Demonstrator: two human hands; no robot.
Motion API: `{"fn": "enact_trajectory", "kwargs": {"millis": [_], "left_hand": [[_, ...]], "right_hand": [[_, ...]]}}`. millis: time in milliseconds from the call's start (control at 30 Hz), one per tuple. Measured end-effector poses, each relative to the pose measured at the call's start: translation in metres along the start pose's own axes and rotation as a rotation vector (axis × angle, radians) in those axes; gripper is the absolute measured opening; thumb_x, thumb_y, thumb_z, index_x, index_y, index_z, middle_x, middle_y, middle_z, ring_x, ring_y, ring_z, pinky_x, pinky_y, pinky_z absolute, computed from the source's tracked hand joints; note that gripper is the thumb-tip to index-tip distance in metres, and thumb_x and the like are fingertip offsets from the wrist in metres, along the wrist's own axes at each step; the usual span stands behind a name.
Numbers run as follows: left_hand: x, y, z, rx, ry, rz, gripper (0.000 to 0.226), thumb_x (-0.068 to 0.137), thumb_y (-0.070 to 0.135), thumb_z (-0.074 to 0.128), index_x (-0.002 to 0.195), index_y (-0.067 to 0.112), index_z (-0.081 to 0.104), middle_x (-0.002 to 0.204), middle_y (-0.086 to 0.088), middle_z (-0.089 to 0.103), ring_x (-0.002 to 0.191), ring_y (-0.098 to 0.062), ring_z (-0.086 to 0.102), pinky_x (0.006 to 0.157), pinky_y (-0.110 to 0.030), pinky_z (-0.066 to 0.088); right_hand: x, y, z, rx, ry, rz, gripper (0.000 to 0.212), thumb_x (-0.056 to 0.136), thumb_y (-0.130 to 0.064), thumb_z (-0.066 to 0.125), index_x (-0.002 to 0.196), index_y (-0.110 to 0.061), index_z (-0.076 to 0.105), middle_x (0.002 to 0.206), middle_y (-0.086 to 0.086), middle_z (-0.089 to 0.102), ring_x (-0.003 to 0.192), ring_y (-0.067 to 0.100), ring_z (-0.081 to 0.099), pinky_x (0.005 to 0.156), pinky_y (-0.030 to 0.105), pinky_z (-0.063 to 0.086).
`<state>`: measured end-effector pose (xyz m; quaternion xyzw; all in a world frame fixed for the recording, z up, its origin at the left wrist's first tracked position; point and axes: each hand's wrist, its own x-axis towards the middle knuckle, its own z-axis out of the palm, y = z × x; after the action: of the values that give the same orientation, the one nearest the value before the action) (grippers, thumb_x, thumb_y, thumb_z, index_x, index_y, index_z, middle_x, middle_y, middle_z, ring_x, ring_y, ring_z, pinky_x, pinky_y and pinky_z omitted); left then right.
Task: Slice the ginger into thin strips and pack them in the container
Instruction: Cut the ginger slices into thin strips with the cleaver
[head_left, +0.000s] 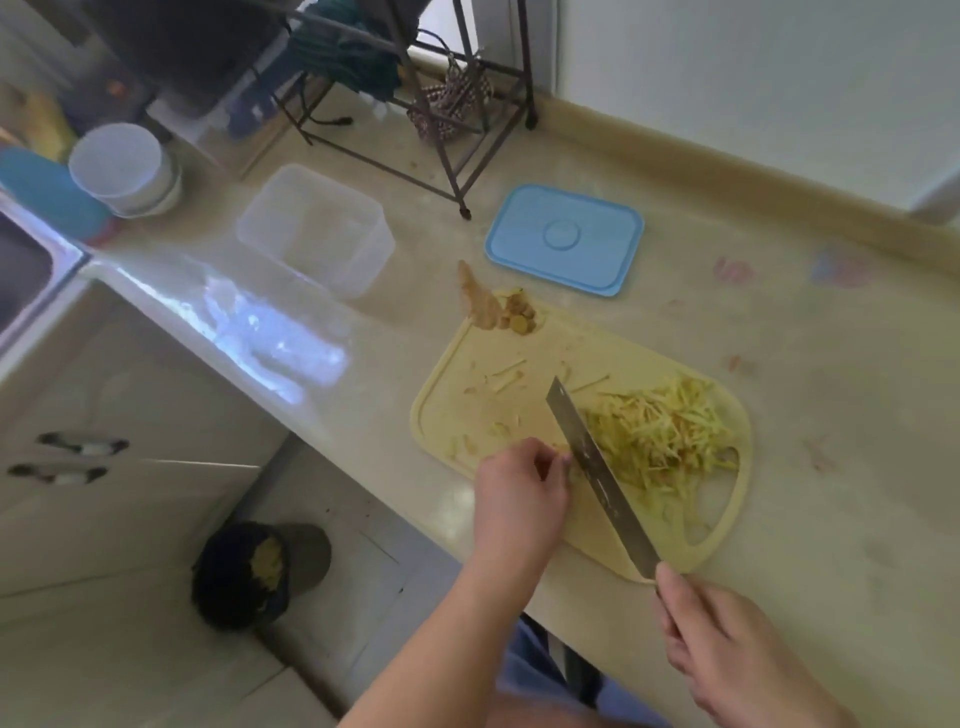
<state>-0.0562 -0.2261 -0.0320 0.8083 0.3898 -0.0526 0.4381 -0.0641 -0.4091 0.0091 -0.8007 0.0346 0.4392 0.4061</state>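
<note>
Nearest me, my right hand (727, 644) closes its grip round one cleaver (597, 473); my left hand (519, 493) pinches a ginger bit beside the blade. One strip pile (660, 436) and one ginger chunk (498, 309) lie on the cutting board (467, 384). One clear container (317, 228) and one blue lid (566, 239) sit on the beige tabletop (805, 364).

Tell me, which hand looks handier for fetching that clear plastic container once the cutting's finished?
Probably the left hand: the clear plastic container stands on its side of the yellow cutting board, and it pinches only a small ginger piece, while the right hand grips the steel knife.
</note>
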Motion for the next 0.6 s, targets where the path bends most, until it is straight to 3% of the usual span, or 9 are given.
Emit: {"fn": "enact_trajectory", "kwargs": {"millis": [133,300,467,600], "left_hand": [[-0.004,-0.009,0.008,-0.029,0.143,0.123,0.008,0.088,0.02,0.075,0.081,0.022,0.071,0.073,0.014,0.064,0.068,0.003,0.056,0.062,-0.006,0.039],[-0.006,-0.016,0.011,0.089,0.167,0.274,0.009,0.088,0.01,0.071,0.09,0.013,0.079,0.08,0.007,0.068,0.068,0.002,0.052,0.067,0.001,0.035],[-0.001,-0.002,0.001,-0.001,0.025,0.056,0.014,0.087,0.014,0.066,0.08,0.023,0.074,0.07,0.017,0.065,0.07,0.006,0.059,0.061,-0.004,0.04],[0.0,0.001,0.0,-0.04,0.027,0.017,0.017,0.086,0.016,0.07,0.074,0.028,0.068,0.067,0.015,0.064,0.067,0.01,0.058,0.057,-0.004,0.04]], "right_hand": [[0.004,0.006,0.001,-0.044,0.035,-0.055,0.048,0.097,-0.045,0.037,0.06,-0.017,0.05,0.041,-0.003,0.048,0.036,0.001,0.039,0.048,0.018,0.028],[0.003,0.005,0.006,-0.079,0.076,-0.112,0.048,0.094,-0.046,0.033,0.057,-0.017,0.044,0.043,-0.004,0.048,0.04,0.007,0.043,0.052,0.026,0.034],[-0.004,0.006,0.01,-0.041,0.124,-0.128,0.054,0.082,-0.07,0.026,0.058,-0.029,0.052,0.042,0.0,0.046,0.039,0.009,0.04,0.047,0.022,0.03],[-0.011,0.008,0.012,-0.106,0.188,-0.161,0.054,0.082,-0.068,0.021,0.068,-0.023,0.048,0.045,0.002,0.048,0.044,0.012,0.042,0.053,0.029,0.037]]}}
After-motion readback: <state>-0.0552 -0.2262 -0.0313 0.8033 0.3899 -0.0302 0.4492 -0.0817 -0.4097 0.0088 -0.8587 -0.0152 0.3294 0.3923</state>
